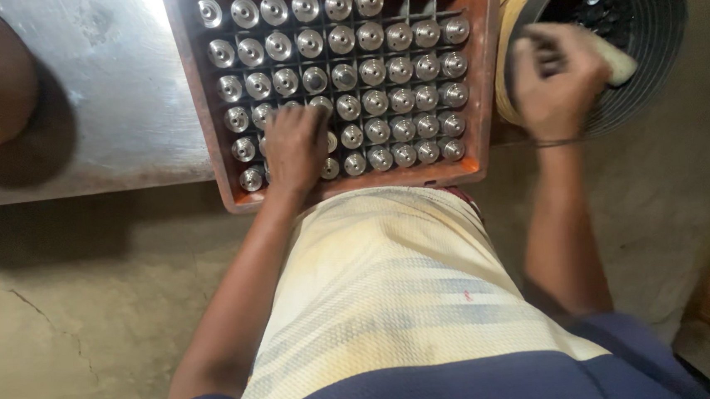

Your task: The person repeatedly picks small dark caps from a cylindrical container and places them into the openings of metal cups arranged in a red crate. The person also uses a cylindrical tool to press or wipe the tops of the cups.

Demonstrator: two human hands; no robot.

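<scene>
- Left hand (295, 145) is closed over small round shiny metal parts (375, 102) near the front left corner of the orange plastic crate (485, 65).
- Right hand (559, 77) grips a pale object over the black bin (653, 54).
- I judge the parts heavy, stiff and slippery; I would pinch one by its rim.

Cream textured shirt (394, 288) with faint grey stripes, navy lower band, thin wristband (557, 142), bare forearms.

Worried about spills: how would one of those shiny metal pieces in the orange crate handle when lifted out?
The metal pieces look solid, so probably heavy for their size. Polished, likely slippery. Round, so apt to roll outside the orange crate.
</scene>
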